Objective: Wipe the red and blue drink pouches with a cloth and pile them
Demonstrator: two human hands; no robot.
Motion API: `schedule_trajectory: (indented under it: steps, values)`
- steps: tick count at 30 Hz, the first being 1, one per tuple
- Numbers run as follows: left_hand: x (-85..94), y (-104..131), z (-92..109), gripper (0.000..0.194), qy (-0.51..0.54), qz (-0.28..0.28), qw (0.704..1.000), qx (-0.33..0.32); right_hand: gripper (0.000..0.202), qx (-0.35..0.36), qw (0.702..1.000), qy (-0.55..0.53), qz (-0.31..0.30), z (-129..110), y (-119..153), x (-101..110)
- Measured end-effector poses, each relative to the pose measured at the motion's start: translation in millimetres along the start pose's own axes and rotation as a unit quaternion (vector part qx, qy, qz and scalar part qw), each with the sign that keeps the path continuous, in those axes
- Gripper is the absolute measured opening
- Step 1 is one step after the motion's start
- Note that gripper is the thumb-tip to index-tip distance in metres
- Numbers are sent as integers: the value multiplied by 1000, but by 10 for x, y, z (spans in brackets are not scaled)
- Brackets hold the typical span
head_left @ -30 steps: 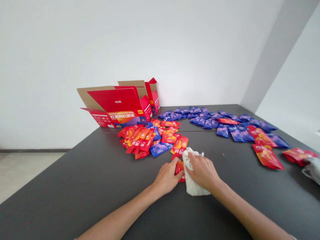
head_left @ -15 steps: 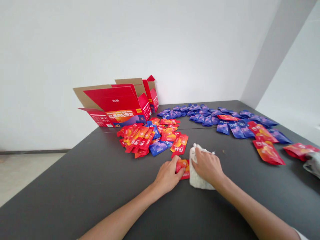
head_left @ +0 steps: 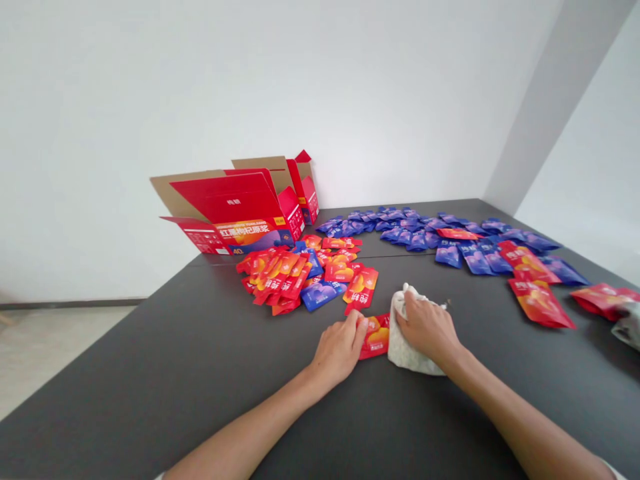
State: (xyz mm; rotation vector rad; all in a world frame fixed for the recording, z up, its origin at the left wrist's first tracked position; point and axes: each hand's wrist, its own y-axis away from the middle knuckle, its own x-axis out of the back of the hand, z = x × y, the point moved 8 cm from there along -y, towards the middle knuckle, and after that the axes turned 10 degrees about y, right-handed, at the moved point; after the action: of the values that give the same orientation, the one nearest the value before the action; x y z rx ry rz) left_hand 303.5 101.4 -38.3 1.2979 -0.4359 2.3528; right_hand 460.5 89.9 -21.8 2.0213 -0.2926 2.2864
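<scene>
The scene is viewed by a single camera worn on the person's head, which is set above the near side of the flat dark grey tabletop (head_left: 175, 353) and faced forward and down. The bare left hand (head_left: 336, 348) and bare right hand (head_left: 427, 328) are seen near, from behind, below centre; the plain white wall (head_left: 380, 87) is taken in farther off, above.

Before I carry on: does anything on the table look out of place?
Red pouches lie among the right-hand blue spread, and blue pouches sit in the left red pile, seemingly breaking each colour grouping.
</scene>
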Motion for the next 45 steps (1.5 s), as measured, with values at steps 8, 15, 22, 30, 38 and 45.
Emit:
schedule_trajectory:
  steps: [8, 15, 22, 30, 38, 45]
  values:
    - [-9, -32, -44, 34, -22, 0, 1000, 14, 27, 107, 992, -56, 28, -494, 217, 151]
    - [-4, -40, -76, 28, -15, 16, 1000, 14, 29, 99, 994, -33, 25, -403, 202, 139]
    - [11, -52, -78, 29, -20, 18, 999, 23, 34, 40, 999, 1, 21, -270, 155, 136]
    - [4, -52, -81, 28, -7, 5, 1000, 25, 29, 74, 997, -9, 5, -340, 187, 139]
    - [5, -43, -90, 25, 4, 11, 1000, 26, 28, 133, 991, -31, 11, -496, 252, 122]
    - [330, -47, -90, 26, 114, 115, 987, -6, 41, -74, 997, -7, -24, 472, -154, -47]
